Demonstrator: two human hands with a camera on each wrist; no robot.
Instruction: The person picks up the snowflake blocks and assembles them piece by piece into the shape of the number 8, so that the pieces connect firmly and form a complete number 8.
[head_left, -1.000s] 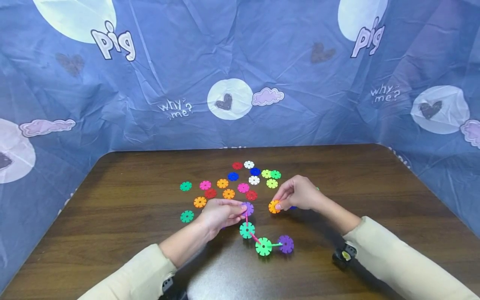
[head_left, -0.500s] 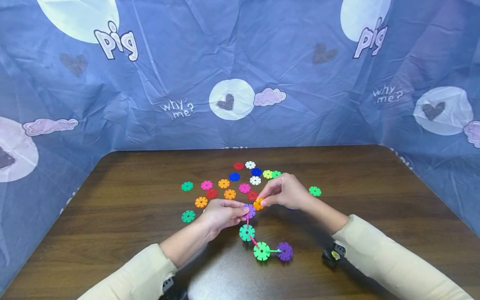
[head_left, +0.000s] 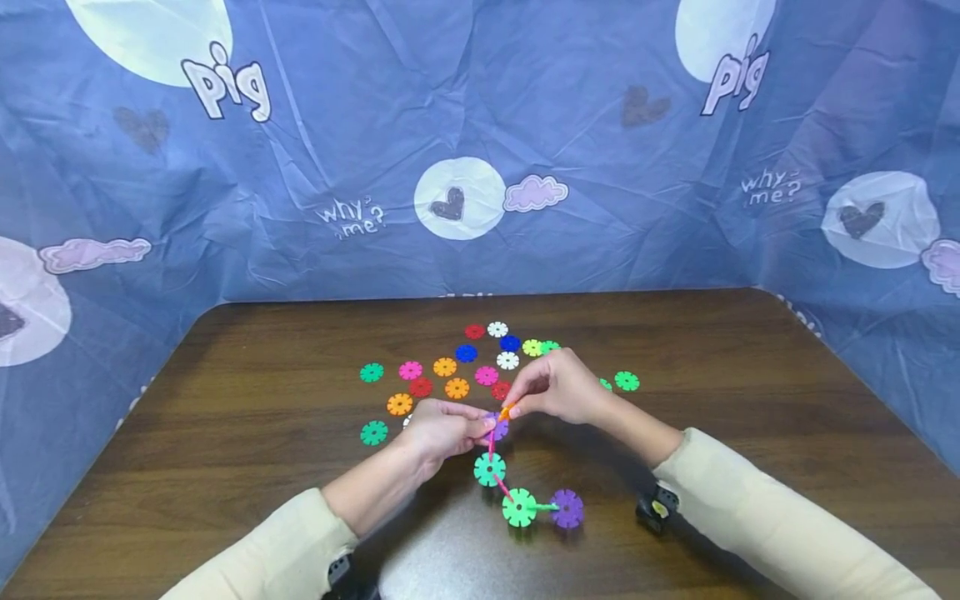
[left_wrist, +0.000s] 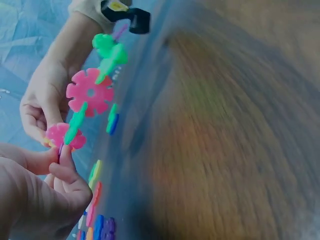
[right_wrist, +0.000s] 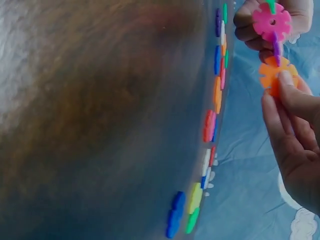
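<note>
My left hand (head_left: 444, 429) pinches a purple notched plastic disc (head_left: 501, 429) at the top of a chain of interlocking discs. From it the chain hangs through a pink disc (head_left: 491, 446), a teal disc (head_left: 490, 470), another pink one, a green disc (head_left: 519, 508) and a further green one to a purple end disc (head_left: 567, 508). Between thumb and fingers, my right hand (head_left: 558, 387) holds an orange disc (right_wrist: 270, 75). In the right wrist view its edge meets the held purple disc (right_wrist: 277, 47); whether the slots are engaged I cannot tell.
Several loose discs lie on the brown wooden table (head_left: 262, 367) beyond the hands, among them a teal disc (head_left: 374, 432), an orange one (head_left: 400, 404) and a blue one (head_left: 467, 353). A green disc (head_left: 627, 381) lies right of the right hand. Printed blue cloth (head_left: 360, 167) hangs behind.
My right hand has moved left with the orange disc, bringing it to the purple disc and turning it edge-on. The left hand stays nearly in place; the chain's lower end has swung slightly down and left.
</note>
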